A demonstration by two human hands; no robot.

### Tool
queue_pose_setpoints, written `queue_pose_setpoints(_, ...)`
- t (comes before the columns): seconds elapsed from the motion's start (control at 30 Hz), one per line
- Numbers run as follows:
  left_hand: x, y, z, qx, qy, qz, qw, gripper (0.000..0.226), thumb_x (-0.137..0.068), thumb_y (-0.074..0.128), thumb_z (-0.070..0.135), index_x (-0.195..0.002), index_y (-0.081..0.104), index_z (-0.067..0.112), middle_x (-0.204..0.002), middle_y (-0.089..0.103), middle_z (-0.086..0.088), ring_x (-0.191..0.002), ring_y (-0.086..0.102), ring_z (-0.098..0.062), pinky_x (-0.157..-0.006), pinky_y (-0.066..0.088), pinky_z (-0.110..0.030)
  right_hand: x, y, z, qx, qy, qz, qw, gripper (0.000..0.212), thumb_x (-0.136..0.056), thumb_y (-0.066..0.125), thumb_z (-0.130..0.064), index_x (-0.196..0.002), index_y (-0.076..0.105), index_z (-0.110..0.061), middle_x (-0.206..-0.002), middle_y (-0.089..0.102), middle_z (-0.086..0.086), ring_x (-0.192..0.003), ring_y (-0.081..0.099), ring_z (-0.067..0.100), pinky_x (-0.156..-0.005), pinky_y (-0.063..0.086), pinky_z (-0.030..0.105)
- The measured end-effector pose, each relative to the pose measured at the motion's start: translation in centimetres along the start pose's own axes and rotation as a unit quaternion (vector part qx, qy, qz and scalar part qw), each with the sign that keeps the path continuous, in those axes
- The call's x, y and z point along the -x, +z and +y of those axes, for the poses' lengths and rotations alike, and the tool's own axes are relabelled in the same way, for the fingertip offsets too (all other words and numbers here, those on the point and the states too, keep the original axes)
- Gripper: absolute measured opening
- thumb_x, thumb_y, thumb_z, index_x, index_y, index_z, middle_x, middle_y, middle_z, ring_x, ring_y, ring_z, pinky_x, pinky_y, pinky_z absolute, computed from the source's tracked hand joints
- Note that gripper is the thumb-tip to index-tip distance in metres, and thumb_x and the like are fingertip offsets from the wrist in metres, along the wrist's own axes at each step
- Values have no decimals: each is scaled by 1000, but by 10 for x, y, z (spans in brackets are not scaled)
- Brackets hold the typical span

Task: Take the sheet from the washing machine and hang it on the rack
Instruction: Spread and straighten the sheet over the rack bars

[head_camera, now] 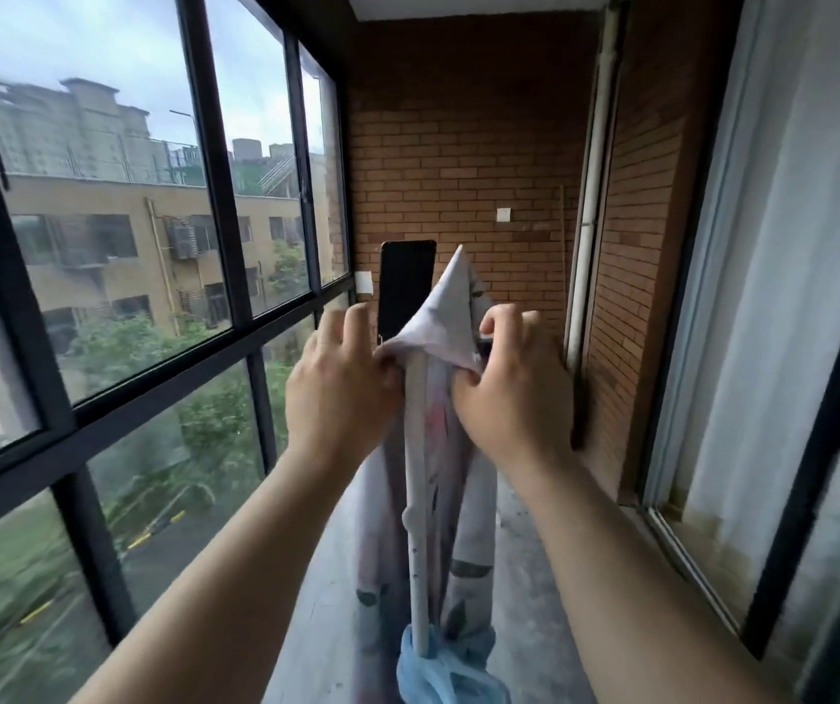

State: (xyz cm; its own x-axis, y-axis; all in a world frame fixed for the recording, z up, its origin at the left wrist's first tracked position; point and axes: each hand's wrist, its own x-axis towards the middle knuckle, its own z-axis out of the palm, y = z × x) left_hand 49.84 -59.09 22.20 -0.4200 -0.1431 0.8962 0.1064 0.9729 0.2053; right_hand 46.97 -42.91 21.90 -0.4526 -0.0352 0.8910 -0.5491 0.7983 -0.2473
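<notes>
Left hand [341, 383] pinches sheet [438, 307] fold at rail's window side. Sheet drapes over rack rail [418, 525], bunched into peak at far end. Right hand [514, 383] grips opposite fold. Advice: pull both sides down evenly, flatten peak along rail.

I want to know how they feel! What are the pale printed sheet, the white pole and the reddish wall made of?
The pale leaf-printed sheet looks like matte cloth, maybe cotton: it creases and drapes softly. The white round pole is smooth and slightly shiny, so painted metal or plastic; I cannot tell which. The reddish-brown wall is rough matte brick, with mortar lines.
</notes>
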Motion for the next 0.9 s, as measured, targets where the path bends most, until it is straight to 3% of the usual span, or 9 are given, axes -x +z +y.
queue_pose_setpoints(0.07, 3, 10, 1, 41, -76, -80, 993, 27, -88, 56, 34, -112, 54, 20, -100, 64, -5, -86, 61, -34, -61, 43, -33, 7, 10, -4, 16, 21, -74, 997, 38, -85, 66, -31, -112, 44, -17, -102, 59, 7, -81, 62, 25, -50, 46, 31)
queue_pose_setpoints(0.13, -3, 16, -5, 42, -67, -132, 988, 14, -85, 56, 34, -87, 59, 20, -70, 60, 0, -70, 61, -32, -51, 38, -28, 8, 15, -6, 18, 33, -100, 994, 32, -92, 60, -31, -115, 44, -16, -99, 65, 6, -78, 66, 26, -49, 39, 27)
queue_pose_setpoints(0.2, -10, 16, -8, 32, -49, -154, 986, 23, -85, 56, 27, -67, 58, 14, -54, 48, 2, -58, 57, -30, -42, 27, -25, 5, 13, -7, 13, 42, -113, 993, 24, -96, 55, -24, -117, 48, -15, -96, 69, 7, -80, 68, 28, -52, 46, 31)
queue_pose_setpoints(0.4, -13, 4, -15, 30, -40, -101, 994, 16, -82, 49, 11, -80, 63, 18, -66, 59, -5, -57, 50, -31, -49, 40, -30, 7, 6, -8, 25, 47, -78, 996, 28, -91, 54, -14, -119, 59, -13, -101, 68, 7, -87, 66, 29, -62, 54, 35)
queue_pose_setpoints(0.5, 8, 17, -14, 81, -56, -127, 987, 8, -78, 54, 15, -78, 62, 18, -62, 59, 0, -55, 53, -25, -48, 47, -32, 21, 26, -12, 19, 138, -187, 972, 34, -86, 65, -26, -118, 58, -18, -111, 63, 4, -93, 64, 27, -67, 54, 33)
queue_pose_setpoints(0.57, 20, 27, -21, 100, -80, -160, 979, 10, -76, 55, 10, -66, 55, 14, -58, 57, -2, -55, 53, -25, -46, 44, -31, 35, 40, -8, 23, 219, -261, 940, 21, -89, 63, -33, -102, 65, -18, -98, 67, 3, -85, 66, 25, -70, 58, 36)
queue_pose_setpoints(0.67, 36, 34, -40, 91, -118, -173, 974, 23, -72, 44, -1, -54, 40, 13, -51, 47, -3, -50, 45, -25, -41, 27, -26, 56, 48, 8, 35, 268, -250, 930, 19, -96, 57, -28, -93, 68, -13, -90, 70, 7, -80, 69, 26, -68, 59, 35)
queue_pose_setpoints(0.8, 55, 41, -46, 119, -165, -150, 968, 21, -76, 41, 3, -79, 51, 21, -62, 51, 4, -54, 45, -10, -43, 29, -25, 75, 53, 21, 32, 274, -227, 934, 14, -94, 61, -18, -95, 69, -7, -89, 70, 11, -80, 69, 29, -67, 60, 37)
queue_pose_setpoints(0.9, 74, 61, -45, 145, -209, -190, 948, 7, -80, 52, 11, -82, 51, 18, -64, 53, 2, -57, 48, -19, -48, 37, -28, 90, 66, 20, -11, 298, -250, 921, 23, -95, 61, -27, -97, 70, -5, -89, 71, 12, -81, 70, 28, -71, 61, 41)
